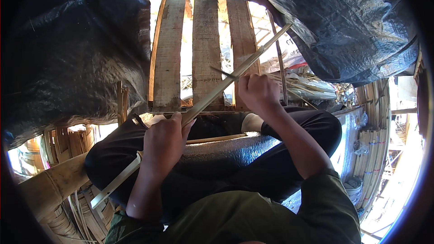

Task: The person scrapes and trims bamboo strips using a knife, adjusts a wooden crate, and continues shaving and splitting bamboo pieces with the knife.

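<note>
A long pale strip [209, 96], apparently split bamboo, slants from the upper right down to the lower left across my lap. My left hand [163, 142] is wrapped round its lower part. The strip's tail comes out past my left wrist, over my left thigh. My right hand [261, 91] is closed in a fist beside the strip's upper half. From that fist a thin knife blade [220, 71] points left and crosses the strip. The knife's handle is hidden inside my fingers.
Wooden planks [207, 54] with gaps lie in front of my crossed legs. Dark plastic sheeting [77, 58] hangs at left and upper right. A thick bamboo pole [56, 185] juts in at lower left. Bundled slats [373, 153] stand at right, and loose strips [307, 86] lie beyond my right hand.
</note>
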`<state>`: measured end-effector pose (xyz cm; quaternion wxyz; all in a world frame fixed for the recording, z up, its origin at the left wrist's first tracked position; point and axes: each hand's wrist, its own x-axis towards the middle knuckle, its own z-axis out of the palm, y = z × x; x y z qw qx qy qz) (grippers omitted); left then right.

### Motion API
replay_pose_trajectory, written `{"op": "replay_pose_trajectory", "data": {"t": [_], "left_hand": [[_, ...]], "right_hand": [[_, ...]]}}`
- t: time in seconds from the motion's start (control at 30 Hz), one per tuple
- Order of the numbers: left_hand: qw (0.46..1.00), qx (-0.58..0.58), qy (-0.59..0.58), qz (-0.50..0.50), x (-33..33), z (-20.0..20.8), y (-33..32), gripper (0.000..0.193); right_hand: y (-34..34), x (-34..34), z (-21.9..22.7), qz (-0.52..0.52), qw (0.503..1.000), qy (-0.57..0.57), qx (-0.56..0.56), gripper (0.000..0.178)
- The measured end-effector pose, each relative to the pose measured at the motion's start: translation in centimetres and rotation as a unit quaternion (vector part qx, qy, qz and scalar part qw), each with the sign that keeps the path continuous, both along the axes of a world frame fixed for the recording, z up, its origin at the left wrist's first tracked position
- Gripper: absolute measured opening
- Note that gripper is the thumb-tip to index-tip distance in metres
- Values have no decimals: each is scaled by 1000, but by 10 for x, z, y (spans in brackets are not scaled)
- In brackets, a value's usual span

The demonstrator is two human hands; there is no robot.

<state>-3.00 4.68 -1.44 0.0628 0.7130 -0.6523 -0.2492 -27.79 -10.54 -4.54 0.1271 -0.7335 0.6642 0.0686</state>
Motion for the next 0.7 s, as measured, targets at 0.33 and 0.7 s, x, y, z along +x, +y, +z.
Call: {"op": "replay_pose_trajectory", "data": {"t": [0.33,0.7], "left_hand": [[999,-33,-10,-15,4,-1,-1,37],[1000,-10,-12,-13,2,-1,1,36]], "right_hand": [[-11,-14,-8,2,999,-7,41,53],[-8,-10,-2,-28,996,20,-87,56]]}}
